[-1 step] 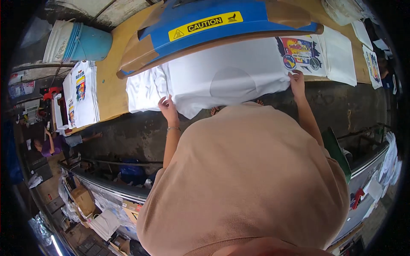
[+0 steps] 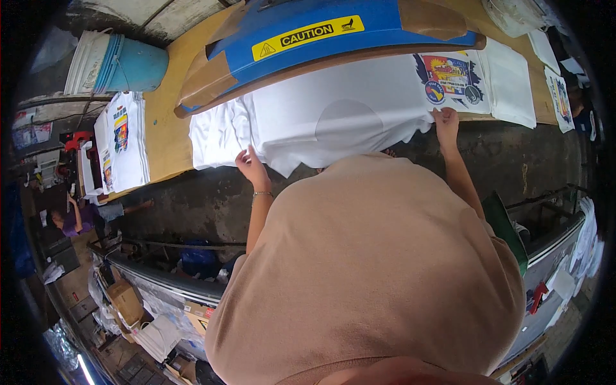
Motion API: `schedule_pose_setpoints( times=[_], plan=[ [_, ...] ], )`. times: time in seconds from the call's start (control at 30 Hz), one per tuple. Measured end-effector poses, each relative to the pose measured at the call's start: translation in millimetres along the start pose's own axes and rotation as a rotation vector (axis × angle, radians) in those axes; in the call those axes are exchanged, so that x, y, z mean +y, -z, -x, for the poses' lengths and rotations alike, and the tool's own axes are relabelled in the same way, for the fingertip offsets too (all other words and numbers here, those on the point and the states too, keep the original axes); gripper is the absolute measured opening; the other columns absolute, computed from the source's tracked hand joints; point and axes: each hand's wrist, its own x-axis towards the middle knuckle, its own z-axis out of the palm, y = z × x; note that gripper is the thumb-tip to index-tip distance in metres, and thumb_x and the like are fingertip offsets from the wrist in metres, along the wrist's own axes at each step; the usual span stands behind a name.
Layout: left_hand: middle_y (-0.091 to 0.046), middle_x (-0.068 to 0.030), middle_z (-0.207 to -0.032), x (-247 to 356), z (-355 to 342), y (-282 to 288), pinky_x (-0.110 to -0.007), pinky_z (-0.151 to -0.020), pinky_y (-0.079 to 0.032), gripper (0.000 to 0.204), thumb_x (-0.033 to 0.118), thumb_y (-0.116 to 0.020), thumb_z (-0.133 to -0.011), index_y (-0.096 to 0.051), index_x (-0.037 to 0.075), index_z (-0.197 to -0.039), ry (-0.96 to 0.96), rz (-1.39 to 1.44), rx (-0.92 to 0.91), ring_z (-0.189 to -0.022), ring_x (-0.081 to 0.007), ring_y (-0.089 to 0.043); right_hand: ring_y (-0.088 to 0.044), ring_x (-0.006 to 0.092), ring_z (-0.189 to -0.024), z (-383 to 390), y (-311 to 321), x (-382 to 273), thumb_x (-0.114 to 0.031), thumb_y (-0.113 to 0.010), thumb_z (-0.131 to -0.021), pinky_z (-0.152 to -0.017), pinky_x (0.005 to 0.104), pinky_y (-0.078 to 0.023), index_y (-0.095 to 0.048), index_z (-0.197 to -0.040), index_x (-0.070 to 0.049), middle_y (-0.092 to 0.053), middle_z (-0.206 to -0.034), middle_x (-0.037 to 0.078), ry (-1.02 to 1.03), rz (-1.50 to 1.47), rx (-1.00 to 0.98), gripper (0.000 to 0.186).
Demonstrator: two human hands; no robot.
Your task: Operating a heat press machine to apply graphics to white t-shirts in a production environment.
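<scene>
A white T-shirt (image 2: pixel 295 122) lies across the table under a blue press head (image 2: pixel 314 29) with brown covering along its edge. A round grey shadow falls on the shirt, and its near edge hangs in folds over the table's front. My left hand (image 2: pixel 254 172) is at the left part of this hanging edge, fingers bent against the cloth. At the right part, my right hand (image 2: pixel 447 120) pinches the edge with curled fingers. Just beyond it lies a colourful printed design (image 2: pixel 449 78) on white cloth. The press head hides the far part of the shirt.
Printed white shirts (image 2: pixel 125 141) are stacked at the table's left end, near stacked buckets (image 2: pixel 131 63). Folded white cloth (image 2: pixel 511 83) lies to the right. A railing (image 2: pixel 167 279) and cluttered shelves are behind me. Another person (image 2: pixel 77 218) is at far left.
My left hand has shifted slightly to the left and down, and the hanging shirt edge folds a little differently. My right hand stays at nearly the same place.
</scene>
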Motion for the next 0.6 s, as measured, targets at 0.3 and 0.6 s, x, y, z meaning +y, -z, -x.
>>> schedule_pose_setpoints(
  times=[0.3,0.6],
  plan=[
    [-0.052,-0.0134,-0.109,28,46,-21,-0.032,-0.079,-0.043,0.077,0.066,-0.046,-0.083,-0.04,-0.001,-0.121,0.793,0.801,-0.595,-0.094,-0.0247,-0.052,-0.052,0.0225,-0.103,41,-10,-31,-0.063,-0.049,-0.083,-0.08,0.0371,-0.046,-0.044,-0.12,-0.001,-0.054,-0.106,0.014,-0.784,-1.193,-0.483,0.072],
    [-0.058,-0.0024,-0.098,48,17,15,-0.034,-0.072,-0.046,0.019,0.025,-0.054,-0.091,-0.051,0.008,-0.1,0.421,0.675,-0.778,-0.087,-0.0159,-0.056,-0.057,0.0123,-0.075,21,44,-57,-0.032,-0.062,-0.087,-0.063,0.0264,-0.041,-0.058,-0.1,-0.006,-0.06,-0.08,0.0,-0.621,-0.862,-0.657,0.029]
  ],
)
